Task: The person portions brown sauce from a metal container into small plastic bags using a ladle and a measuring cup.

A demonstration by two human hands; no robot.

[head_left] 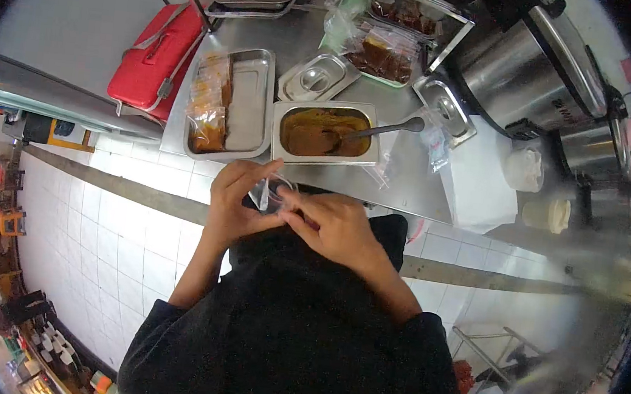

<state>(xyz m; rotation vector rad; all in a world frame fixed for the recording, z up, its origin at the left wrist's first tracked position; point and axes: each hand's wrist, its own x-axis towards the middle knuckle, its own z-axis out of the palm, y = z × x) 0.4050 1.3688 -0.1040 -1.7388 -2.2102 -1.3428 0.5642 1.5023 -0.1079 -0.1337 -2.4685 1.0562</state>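
My left hand (235, 204) and my right hand (335, 225) meet in front of my chest, both pinching a small clear plastic bag (274, 193) at its mouth. The bag looks empty. Just beyond it on the steel counter (400, 182) stands a steel pan of brown sauce (325, 132) with a ladle (387, 128) resting in it. To the left of that pan, a steel tray (248, 103) holds several filled sauce bags (209, 107) stacked along its left side.
A loose steel lid (318, 78) and a second lid (446, 107) lie behind the pan. Bags of dark food (382, 55) sit further back. Large steel pots (530, 62) stand at the right, a red case (154, 60) at the left. White paper (480, 179) lies right.
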